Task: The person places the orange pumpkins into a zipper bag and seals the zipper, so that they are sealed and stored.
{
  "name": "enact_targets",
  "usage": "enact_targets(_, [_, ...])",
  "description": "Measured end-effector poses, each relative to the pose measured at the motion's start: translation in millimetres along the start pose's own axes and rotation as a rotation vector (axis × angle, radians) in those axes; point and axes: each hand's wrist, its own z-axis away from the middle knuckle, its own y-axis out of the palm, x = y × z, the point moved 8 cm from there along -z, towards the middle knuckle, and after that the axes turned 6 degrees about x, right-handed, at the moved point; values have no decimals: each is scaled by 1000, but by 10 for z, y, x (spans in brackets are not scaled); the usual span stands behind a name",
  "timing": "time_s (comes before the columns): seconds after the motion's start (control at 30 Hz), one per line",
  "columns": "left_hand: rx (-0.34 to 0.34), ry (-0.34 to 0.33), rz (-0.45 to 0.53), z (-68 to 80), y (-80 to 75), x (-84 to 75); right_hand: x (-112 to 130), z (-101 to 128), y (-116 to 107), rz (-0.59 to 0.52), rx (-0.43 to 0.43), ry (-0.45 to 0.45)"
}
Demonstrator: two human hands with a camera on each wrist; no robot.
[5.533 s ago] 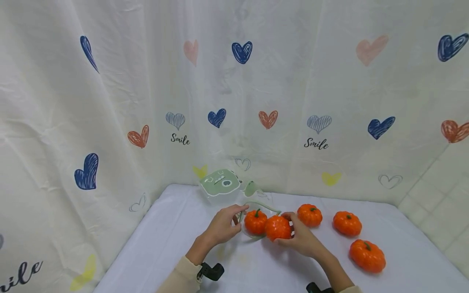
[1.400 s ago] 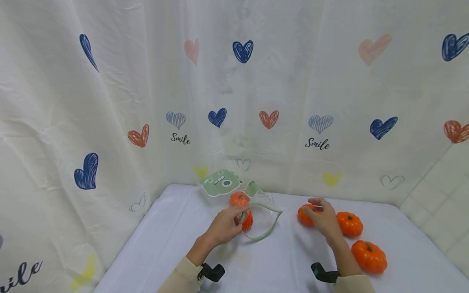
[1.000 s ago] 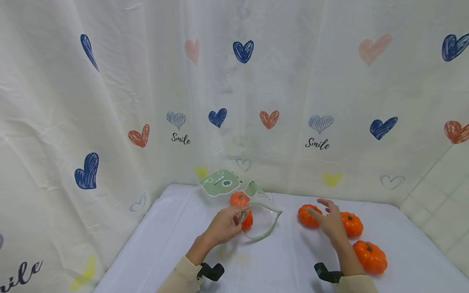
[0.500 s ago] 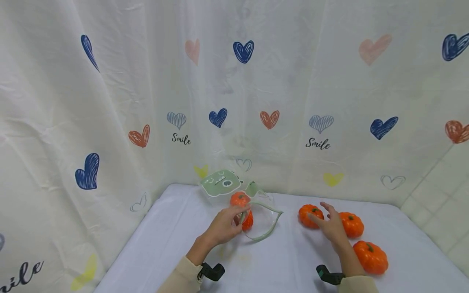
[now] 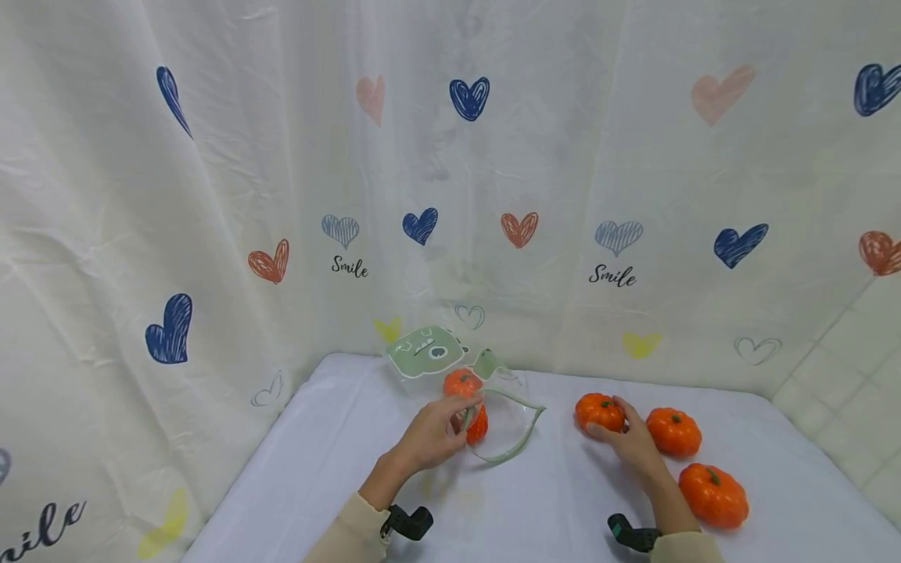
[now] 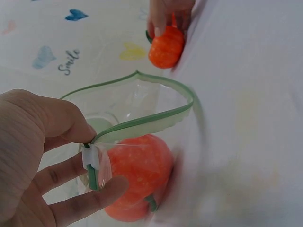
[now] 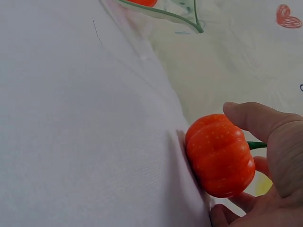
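Observation:
My left hand (image 5: 431, 432) pinches the green zip edge of a clear zip bag (image 6: 142, 124) near its white slider, and the mouth gapes toward the right. Inside lie two small orange pumpkins, a front pumpkin (image 6: 142, 165) and a farther pumpkin (image 5: 461, 381). A printed green cartoon face (image 5: 425, 352) marks the bag's far end. On the right, my right hand (image 5: 637, 444) grips another orange pumpkin (image 7: 220, 153) between thumb and fingers. Its green stem points toward the palm in the right wrist view, and part of the fingers is hidden behind it.
Two more pumpkins rest right of my right hand: a rear pumpkin (image 5: 674, 432) and a nearer pumpkin (image 5: 714, 496). White cloth covers the table (image 5: 535, 508). Behind it hangs a curtain (image 5: 549, 313) printed with hearts.
A pumpkin my right hand held at the bag's mouth is now inside. That hand has moved right, and its fingers have closed on another pumpkin. My left hand keeps its hold.

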Motion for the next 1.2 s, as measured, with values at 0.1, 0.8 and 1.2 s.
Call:
enact_targets(0.1, [0, -3, 4, -2, -1, -4, -4, -3, 6, 1, -5, -3])
enact_targets(0.8, [1, -19, -13, -2, -5, -25, -11, -18, 7, -31, -17, -49])
enact_targets(1.2, [3, -30, -6, 4, -10, -42, -24, -6, -7, -24, -31, -59])
